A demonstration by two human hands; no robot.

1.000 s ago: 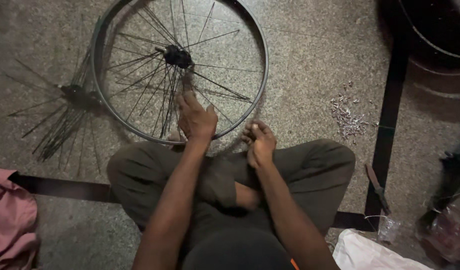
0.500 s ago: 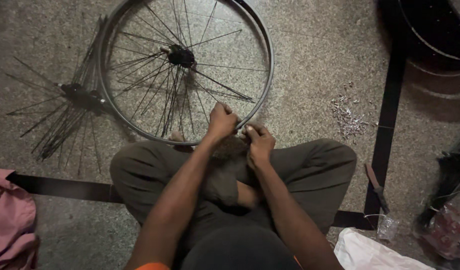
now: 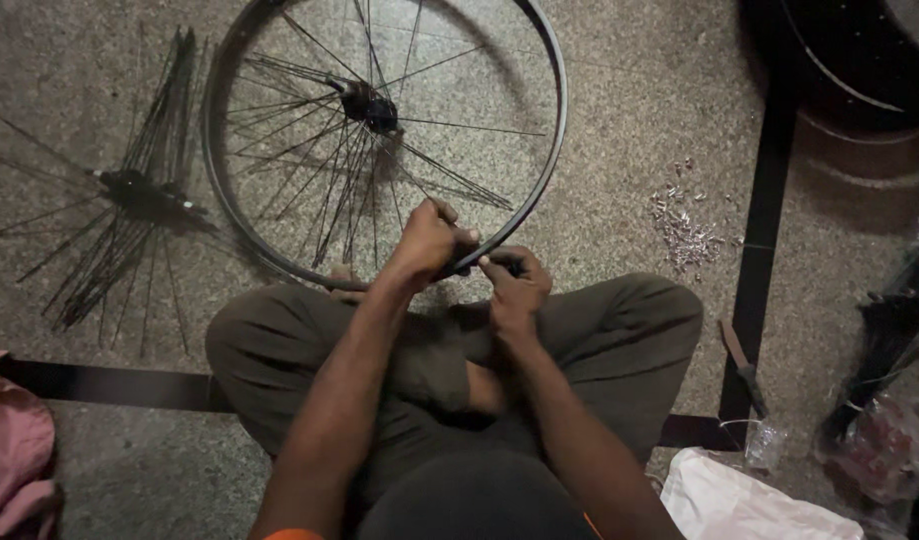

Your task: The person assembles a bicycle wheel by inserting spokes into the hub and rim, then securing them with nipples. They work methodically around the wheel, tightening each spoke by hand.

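left hand (image 3: 426, 243): fingers clamped on near edge of round black metal bicycle wheel rim (image 3: 550, 150) | right hand (image 3: 516, 285): pinched on rim beside left | rim flat on speckled stone floor (image 3: 629, 100), before crossed legs | loose black spoke bundle (image 3: 129, 190) left, small silver nipples pile (image 3: 684, 232) right

one bicycle wheel rim (image 3: 549, 150) lies on the floor, with one hub (image 3: 369, 105) inside it. one second hub with loose spokes (image 3: 139, 192) lies beside it at the left. two hands are in view, the left hand (image 3: 424, 243) and the right hand (image 3: 514, 285). one heap of small metal nipples (image 3: 684, 235), too many to count. one pink cloth (image 3: 14, 450), one white bag (image 3: 749, 500), one screwdriver (image 3: 744, 365).
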